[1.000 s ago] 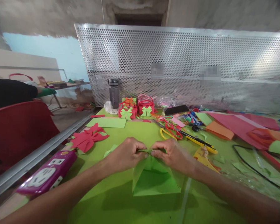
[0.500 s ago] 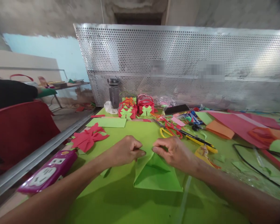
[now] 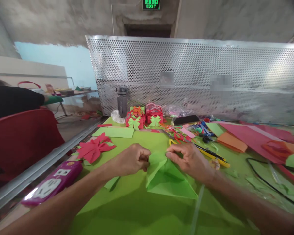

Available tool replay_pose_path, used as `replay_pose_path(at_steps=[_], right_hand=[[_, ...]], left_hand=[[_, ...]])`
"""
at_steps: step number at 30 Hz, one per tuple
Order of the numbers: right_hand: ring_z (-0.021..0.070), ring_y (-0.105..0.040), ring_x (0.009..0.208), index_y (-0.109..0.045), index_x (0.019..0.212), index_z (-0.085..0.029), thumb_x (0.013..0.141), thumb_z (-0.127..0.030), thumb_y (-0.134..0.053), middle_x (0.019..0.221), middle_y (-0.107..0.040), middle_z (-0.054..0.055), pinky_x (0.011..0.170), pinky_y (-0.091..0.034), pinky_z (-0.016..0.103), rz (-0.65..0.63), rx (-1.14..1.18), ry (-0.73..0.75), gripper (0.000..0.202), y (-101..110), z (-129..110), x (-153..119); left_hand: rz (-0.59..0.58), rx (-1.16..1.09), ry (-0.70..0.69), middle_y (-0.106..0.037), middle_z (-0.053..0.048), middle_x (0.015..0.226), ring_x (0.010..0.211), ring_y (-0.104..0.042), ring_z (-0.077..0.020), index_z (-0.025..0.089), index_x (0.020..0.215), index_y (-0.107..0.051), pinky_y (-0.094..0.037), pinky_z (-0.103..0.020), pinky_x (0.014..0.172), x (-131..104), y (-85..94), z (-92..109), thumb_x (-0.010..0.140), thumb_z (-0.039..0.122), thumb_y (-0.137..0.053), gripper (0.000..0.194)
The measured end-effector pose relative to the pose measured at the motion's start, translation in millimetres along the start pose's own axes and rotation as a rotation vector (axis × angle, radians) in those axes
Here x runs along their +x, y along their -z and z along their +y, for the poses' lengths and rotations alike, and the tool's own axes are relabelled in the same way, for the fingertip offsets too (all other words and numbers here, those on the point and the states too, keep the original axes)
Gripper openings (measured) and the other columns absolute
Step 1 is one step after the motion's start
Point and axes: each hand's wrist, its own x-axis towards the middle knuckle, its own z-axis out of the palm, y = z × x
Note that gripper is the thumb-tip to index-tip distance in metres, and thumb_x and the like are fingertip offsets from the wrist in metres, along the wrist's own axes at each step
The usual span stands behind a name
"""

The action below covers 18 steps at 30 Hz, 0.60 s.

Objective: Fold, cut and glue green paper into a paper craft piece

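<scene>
Toward the desk's near edge, green paper, already creased into a peak, its near side gaping, unclosed! Right hand pinches the top between thumb and fingertips; left hand, fingers curled in, meets the left side, grip unclear. Bow-fronted red baskets line the far edge.

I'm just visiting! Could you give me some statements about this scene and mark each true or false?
1. The right hand pinches the folded green paper. True.
2. The bottle lies on its side. False: it stands upright.
3. Two red baskets with green bows stand near the perforated panel. True.
4. The power strip is yellow. False: it is purple and white.
5. The red chair is on the person's left. True.
</scene>
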Motion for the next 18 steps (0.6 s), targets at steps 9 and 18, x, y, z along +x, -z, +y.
replay_pose_path(at_steps=[9, 18], right_hand=[[0.0081, -0.043, 0.052, -0.057, 0.067, -0.016, 0.083, -0.024, -0.049, 0.056, -0.05, -0.004, 0.051, -0.031, 0.019, 0.073, 0.044, -0.003, 0.02, 0, 5, 2], [0.0097, -0.047, 0.055, -0.06, 0.07, -0.015, 0.083, -0.025, -0.049, 0.061, -0.058, -0.001, 0.053, -0.034, 0.02, 0.111, 0.044, 0.009, 0.02, 1, 7, 3]], left_hand=[[-0.045, -0.236, -0.026, -0.063, 0.002, 0.064, 0.059, -0.057, -0.0095, 0.014, 0.07, -0.064, -0.044, -0.018, 0.056, 3, 1.2, -5, 0.071, 0.01, -0.053, 0.011], [-0.168, -0.895, 0.025, -0.061, -0.002, 0.069, 0.061, -0.059, -0.012, 0.014, 0.077, -0.063, -0.049, -0.022, 0.052, 4, -8.2, -14, 0.073, 0.044, -0.064, 0.03]])
